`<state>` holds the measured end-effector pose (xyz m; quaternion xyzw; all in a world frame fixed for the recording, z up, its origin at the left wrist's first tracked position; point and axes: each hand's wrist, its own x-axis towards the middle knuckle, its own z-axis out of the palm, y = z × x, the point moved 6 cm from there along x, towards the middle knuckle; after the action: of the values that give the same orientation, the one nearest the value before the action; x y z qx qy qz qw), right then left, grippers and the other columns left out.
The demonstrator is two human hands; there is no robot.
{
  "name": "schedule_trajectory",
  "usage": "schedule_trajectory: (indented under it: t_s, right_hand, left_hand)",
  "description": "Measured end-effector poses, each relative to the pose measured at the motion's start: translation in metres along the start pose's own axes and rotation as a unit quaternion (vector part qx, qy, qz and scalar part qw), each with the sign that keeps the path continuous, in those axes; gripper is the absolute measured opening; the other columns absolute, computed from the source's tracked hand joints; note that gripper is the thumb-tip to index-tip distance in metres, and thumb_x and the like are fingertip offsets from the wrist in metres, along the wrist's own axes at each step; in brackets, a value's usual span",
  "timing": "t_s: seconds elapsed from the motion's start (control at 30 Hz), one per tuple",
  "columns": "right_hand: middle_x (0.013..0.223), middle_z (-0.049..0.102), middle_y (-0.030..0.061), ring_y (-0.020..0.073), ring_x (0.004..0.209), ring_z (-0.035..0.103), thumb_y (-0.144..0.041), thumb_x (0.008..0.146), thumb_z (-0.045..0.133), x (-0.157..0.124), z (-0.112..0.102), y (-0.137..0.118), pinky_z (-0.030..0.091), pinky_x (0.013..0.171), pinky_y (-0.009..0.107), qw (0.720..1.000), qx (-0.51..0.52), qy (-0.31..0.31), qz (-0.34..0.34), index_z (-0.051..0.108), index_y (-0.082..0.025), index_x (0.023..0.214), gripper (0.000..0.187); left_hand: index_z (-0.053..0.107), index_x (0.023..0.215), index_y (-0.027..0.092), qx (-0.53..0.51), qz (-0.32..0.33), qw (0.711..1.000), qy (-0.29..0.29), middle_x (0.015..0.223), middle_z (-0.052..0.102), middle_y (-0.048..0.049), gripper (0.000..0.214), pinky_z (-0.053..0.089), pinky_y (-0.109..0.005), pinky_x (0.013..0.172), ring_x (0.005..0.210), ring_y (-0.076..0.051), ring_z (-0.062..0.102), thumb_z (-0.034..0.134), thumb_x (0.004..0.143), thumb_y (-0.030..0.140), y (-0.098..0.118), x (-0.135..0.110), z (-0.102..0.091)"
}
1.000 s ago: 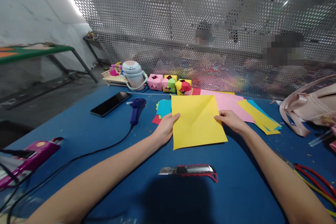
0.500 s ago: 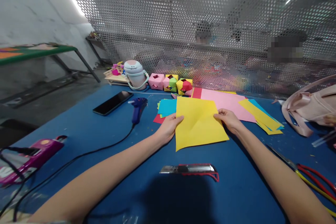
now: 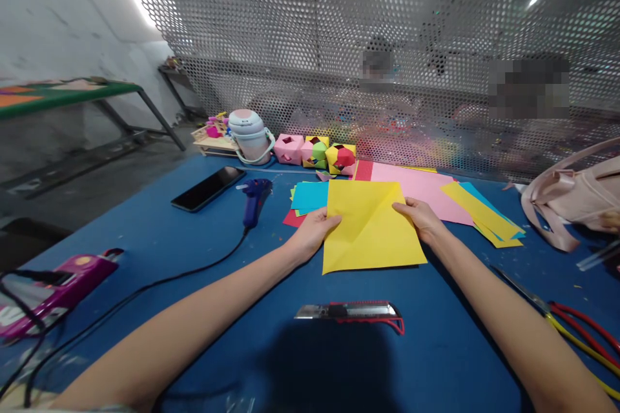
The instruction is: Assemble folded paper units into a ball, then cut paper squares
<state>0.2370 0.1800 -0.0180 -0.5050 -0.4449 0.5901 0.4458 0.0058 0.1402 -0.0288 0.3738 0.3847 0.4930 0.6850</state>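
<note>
A yellow square sheet of paper [image 3: 371, 229] with crease lines lies on the blue table [image 3: 203, 284]. My left hand [image 3: 310, 235] pinches its left edge, thumb on top. At the right edge, my right hand [image 3: 421, 219] grips the sheet the same way. Both hands are closed on the paper. A red and grey box cutter [image 3: 351, 313] lies on the table just in front of the sheet, nearer to me.
Coloured paper sheets [image 3: 436, 197] lie behind the yellow one, with three folded paper cubes [image 3: 314, 153] at the back. A blue glue gun [image 3: 254, 197], a phone [image 3: 208, 188], a pink stapler-like tool [image 3: 58, 287], a pink bag [image 3: 576, 197] and scissors [image 3: 571, 319] surround the work area. People sit behind the perforated screen [image 3: 436, 45].
The yellow sheet has turned slightly in my hands and settled flatter on the table. My hands stay at its left and right edges.
</note>
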Motion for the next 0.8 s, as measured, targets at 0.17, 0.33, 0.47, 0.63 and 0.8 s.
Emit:
schedule_trajectory:
  t_s: [0.17, 0.33, 0.47, 0.63, 0.8]
  right_hand:
    - [0.08, 0.076, 0.0051, 0.0225, 0.072, 0.071, -0.032, 0.053, 0.081, -0.003, -0.006, -0.007, 0.056, 0.073, 0.035, 0.999, -0.022, -0.004, -0.037, 0.071, -0.019, 0.078, 0.03]
    - [0.086, 0.077, 0.0045, 0.0237, 0.078, 0.071, -0.035, 0.052, 0.081, -0.008, 0.0, -0.013, 0.055, 0.075, 0.036, 0.997, -0.052, -0.012, -0.064, 0.072, -0.019, 0.081, 0.034]
    - [0.085, 0.076, 0.0072, 0.0248, 0.072, 0.07, -0.042, 0.06, 0.076, -0.006, 0.003, -0.007, 0.056, 0.066, 0.037, 0.995, -0.081, 0.009, -0.065, 0.071, -0.019, 0.084, 0.034]
    - [0.077, 0.075, 0.0052, 0.023, 0.067, 0.068, -0.038, 0.06, 0.075, -0.003, -0.009, -0.006, 0.054, 0.062, 0.035, 0.982, -0.146, 0.047, -0.109, 0.068, -0.019, 0.073, 0.025]
    - [0.079, 0.073, 0.0026, 0.0215, 0.072, 0.065, -0.034, 0.062, 0.072, -0.009, -0.013, -0.016, 0.053, 0.067, 0.034, 0.959, -0.208, 0.047, -0.184, 0.069, -0.02, 0.077, 0.021]
  left_hand:
    - [0.065, 0.097, 0.016, -0.003, 0.029, 1.0, 0.007, 0.099, 0.075, -0.0079, 0.044, 0.054, -0.036, 0.08, 0.088, -0.025, 0.07, 0.08, 0.059, 0.033, 0.009, 0.003, -0.004]
    - [0.063, 0.094, 0.015, 0.028, 0.078, 0.995, 0.047, 0.096, 0.074, -0.0084, 0.045, 0.054, -0.036, 0.076, 0.084, -0.026, 0.07, 0.079, 0.06, 0.038, 0.025, 0.008, -0.013]
    - [0.064, 0.088, 0.015, 0.05, 0.073, 0.994, 0.056, 0.088, 0.074, -0.0071, 0.043, 0.054, -0.036, 0.071, 0.081, -0.026, 0.07, 0.079, 0.056, 0.039, 0.028, 0.011, -0.017]
    - [0.064, 0.077, 0.015, 0.095, 0.069, 0.99, 0.073, 0.074, 0.073, -0.0035, 0.034, 0.053, -0.032, 0.065, 0.068, -0.021, 0.068, 0.077, 0.055, 0.038, 0.031, 0.012, -0.022]
    - [0.067, 0.068, 0.015, 0.167, 0.077, 0.979, 0.091, 0.064, 0.068, 0.0024, 0.017, 0.049, -0.024, 0.06, 0.062, -0.016, 0.063, 0.075, 0.055, 0.022, 0.044, 0.012, -0.029]
